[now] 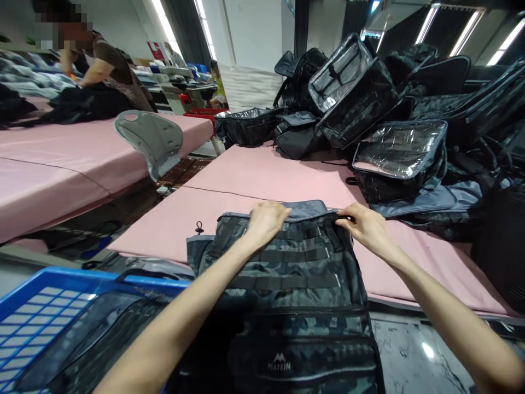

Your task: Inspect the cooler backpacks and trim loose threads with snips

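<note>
A dark camouflage backpack (295, 290) with webbing strips and a MATEIN logo lies flat in front of me, its far end resting on the pink table (254, 180). My left hand (266, 220) presses down on the backpack's top edge with the fingers curled over it. My right hand (367, 225) pinches the same top edge at its right corner, fingers closed on the fabric.
A blue plastic crate (36, 312) stands at the lower left. Several open black bags (369, 109) are piled at the back right of the table. A grey moulded back panel (151, 139) sits on the neighbouring pink table, where another person (106, 71) works.
</note>
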Demonstrator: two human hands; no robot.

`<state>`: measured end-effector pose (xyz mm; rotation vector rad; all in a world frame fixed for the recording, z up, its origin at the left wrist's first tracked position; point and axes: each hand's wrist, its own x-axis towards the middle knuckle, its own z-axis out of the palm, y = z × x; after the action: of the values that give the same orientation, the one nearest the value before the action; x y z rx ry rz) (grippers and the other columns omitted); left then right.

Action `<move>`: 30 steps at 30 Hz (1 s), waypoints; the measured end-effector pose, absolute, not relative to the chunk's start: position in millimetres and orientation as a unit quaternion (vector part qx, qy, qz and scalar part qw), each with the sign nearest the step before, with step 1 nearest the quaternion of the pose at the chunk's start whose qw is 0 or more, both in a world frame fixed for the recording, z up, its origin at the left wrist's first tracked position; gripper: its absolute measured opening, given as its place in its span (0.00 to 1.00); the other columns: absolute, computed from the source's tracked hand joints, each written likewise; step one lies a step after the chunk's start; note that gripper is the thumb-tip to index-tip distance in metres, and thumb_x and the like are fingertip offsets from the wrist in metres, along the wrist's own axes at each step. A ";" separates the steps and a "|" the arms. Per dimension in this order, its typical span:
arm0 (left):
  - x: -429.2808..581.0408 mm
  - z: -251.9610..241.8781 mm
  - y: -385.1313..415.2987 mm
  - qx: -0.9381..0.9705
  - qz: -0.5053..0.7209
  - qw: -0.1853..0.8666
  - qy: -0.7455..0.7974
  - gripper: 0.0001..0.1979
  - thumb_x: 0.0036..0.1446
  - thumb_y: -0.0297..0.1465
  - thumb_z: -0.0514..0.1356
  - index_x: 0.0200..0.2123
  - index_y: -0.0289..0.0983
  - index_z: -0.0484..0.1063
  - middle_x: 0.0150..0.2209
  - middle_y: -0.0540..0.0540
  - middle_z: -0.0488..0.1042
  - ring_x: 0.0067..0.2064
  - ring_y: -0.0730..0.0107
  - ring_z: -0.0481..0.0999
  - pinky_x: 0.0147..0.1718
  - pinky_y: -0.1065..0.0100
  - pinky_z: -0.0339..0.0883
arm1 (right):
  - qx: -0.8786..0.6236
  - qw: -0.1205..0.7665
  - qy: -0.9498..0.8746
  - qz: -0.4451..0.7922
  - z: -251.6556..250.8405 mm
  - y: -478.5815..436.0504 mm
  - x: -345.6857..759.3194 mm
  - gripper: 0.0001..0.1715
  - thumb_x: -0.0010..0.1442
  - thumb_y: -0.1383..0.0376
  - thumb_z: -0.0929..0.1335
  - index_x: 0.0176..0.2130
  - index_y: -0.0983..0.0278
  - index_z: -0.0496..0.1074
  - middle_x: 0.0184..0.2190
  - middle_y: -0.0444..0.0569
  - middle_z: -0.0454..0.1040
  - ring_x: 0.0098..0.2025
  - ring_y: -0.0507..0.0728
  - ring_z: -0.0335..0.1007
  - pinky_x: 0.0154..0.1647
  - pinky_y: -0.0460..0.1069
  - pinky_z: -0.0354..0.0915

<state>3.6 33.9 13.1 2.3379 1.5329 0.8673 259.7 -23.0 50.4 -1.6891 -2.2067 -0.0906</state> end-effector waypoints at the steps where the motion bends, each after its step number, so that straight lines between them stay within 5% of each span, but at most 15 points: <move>1: -16.8 14.1 30.6 0.777 0.295 0.037 0.555 0.12 0.57 0.34 0.52 0.33 0.35 0.74 0.41 0.42 0.75 0.46 0.58 0.70 0.47 0.58 0.59 | -0.594 0.210 -0.777 -0.006 48.9 -27.8 268.1 0.13 0.59 0.59 0.64 0.41 0.62 0.72 0.39 0.47 0.74 0.39 0.54 0.70 0.34 0.46 0.59; 5: -71.3 6.3 -2.2 0.731 0.308 -0.016 0.609 0.12 0.58 0.34 0.52 0.36 0.37 0.74 0.39 0.43 0.75 0.43 0.61 0.71 0.44 0.61 0.61 | -0.562 0.264 -0.778 0.090 37.3 -54.8 289.0 0.14 0.58 0.58 0.65 0.40 0.62 0.72 0.39 0.49 0.74 0.39 0.55 0.70 0.36 0.48 0.63; 12: 46.4 -10.0 -43.2 0.916 0.225 0.126 0.308 0.11 0.55 0.37 0.58 0.42 0.47 0.74 0.39 0.49 0.73 0.42 0.67 0.68 0.41 0.64 0.56 | -0.600 0.477 -0.577 0.283 -2.0 -77.0 279.8 0.19 0.50 0.52 0.69 0.35 0.64 0.73 0.35 0.51 0.76 0.38 0.58 0.71 0.39 0.52 0.66; 16: 98.9 -6.3 -29.4 0.948 0.145 0.147 0.243 0.07 0.53 0.37 0.60 0.34 0.43 0.75 0.36 0.48 0.69 0.40 0.68 0.68 0.37 0.66 0.56 | -0.599 0.504 -0.527 0.332 -14.0 -82.3 279.4 0.20 0.46 0.53 0.71 0.36 0.64 0.74 0.36 0.51 0.76 0.39 0.57 0.71 0.41 0.53 0.66; 20: 74.0 2.8 -10.4 0.952 0.083 0.037 0.292 0.07 0.55 0.27 0.56 0.29 0.35 0.74 0.34 0.42 0.70 0.39 0.62 0.68 0.37 0.62 0.57 | -0.608 0.515 -0.522 0.304 -16.7 -87.9 292.3 0.19 0.47 0.53 0.70 0.35 0.64 0.73 0.36 0.51 0.76 0.39 0.57 0.71 0.42 0.53 0.65; 24: 29.4 13.6 -1.8 0.851 0.101 -0.079 0.510 0.11 0.57 0.29 0.54 0.30 0.30 0.75 0.37 0.35 0.71 0.43 0.51 0.67 0.42 0.52 0.57 | -0.608 0.467 -0.616 0.179 -12.4 -89.0 299.0 0.23 0.50 0.55 0.70 0.44 0.63 0.70 0.39 0.50 0.72 0.40 0.56 0.69 0.39 0.50 0.65; 30: 49.0 -1.5 -9.0 0.856 0.200 0.206 0.431 0.13 0.57 0.28 0.54 0.45 0.38 0.71 0.46 0.45 0.72 0.47 0.67 0.70 0.47 0.66 0.62 | -0.564 0.269 -0.781 0.006 4.8 -83.9 266.2 0.17 0.56 0.70 0.64 0.46 0.60 0.69 0.39 0.48 0.70 0.36 0.53 0.69 0.30 0.45 0.60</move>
<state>49.0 -9.0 -1.5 2.3845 1.2012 0.5562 266.2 -83.9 4.8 -1.5216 -2.1048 0.0162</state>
